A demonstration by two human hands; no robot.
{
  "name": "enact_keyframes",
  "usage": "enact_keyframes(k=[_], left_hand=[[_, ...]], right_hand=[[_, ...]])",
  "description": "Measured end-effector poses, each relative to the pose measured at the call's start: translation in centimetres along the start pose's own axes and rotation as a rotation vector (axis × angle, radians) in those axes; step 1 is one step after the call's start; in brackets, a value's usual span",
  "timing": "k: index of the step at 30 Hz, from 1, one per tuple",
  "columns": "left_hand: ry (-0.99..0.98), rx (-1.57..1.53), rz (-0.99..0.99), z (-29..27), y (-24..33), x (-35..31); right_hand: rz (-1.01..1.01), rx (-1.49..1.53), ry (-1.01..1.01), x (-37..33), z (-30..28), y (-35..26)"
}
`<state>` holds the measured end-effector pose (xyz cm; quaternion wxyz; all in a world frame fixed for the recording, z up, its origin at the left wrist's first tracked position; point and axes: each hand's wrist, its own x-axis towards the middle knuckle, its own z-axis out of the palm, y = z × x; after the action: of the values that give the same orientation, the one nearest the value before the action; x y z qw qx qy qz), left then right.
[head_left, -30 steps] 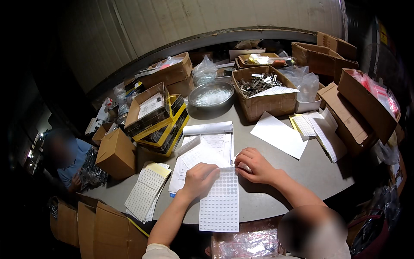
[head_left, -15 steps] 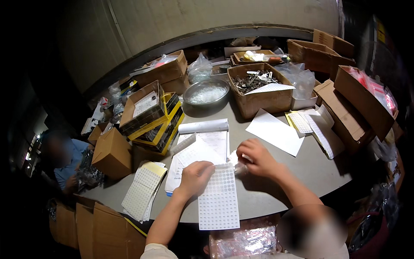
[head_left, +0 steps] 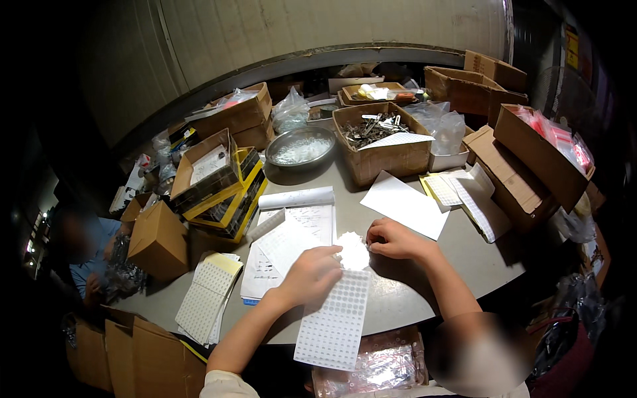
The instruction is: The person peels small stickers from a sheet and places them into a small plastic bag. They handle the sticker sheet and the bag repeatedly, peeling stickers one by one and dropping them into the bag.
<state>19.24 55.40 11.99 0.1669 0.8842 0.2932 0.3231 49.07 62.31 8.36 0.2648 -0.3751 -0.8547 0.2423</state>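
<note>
A white sheet of round stickers (head_left: 334, 322) extends past the table's front edge. My left hand (head_left: 310, 275), slightly blurred, is closed on its upper end, the thumb and fingertips reaching toward a small pile of white pieces (head_left: 352, 252). Just right of that pile is my right hand (head_left: 391, 239), its fingers curled together at the table; anything between them is too small to make out. Behind my left hand lies a notepad with handwriting (head_left: 302, 215), partly covered by a loose dotted sheet (head_left: 288, 243).
Sticker sheets (head_left: 211, 292) are stacked at left, below black-and-yellow boxes (head_left: 232, 212). Farther back stand a metal bowl (head_left: 275, 159) and a carton of metal parts (head_left: 385, 162). White paper (head_left: 405, 204) lies at right. A person in blue (head_left: 86, 259) sits at far left.
My left hand has moved down and the sticker sheet now tilts, its lower end shifted left. My right hand has drawn away from the white pile, which shows more fully. The view has shifted slightly.
</note>
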Motion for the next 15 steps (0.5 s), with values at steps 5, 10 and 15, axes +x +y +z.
enact_keyframes(k=[5, 10, 15], left_hand=[[-0.090, 0.014, 0.146, 2.1, 0.3, 1.7], [-0.116, -0.053, 0.087, 2.9, -0.5, 1.4], [-0.077, -0.043, 0.120, 3.4, -0.8, 1.0]], right_hand=[[0.023, -0.016, 0.012, -0.1, 0.2, -0.2], [0.075, 0.017, -0.035, -0.1, -0.3, -0.3], [0.090, 0.038, -0.038, -0.4, -0.7, -0.6]])
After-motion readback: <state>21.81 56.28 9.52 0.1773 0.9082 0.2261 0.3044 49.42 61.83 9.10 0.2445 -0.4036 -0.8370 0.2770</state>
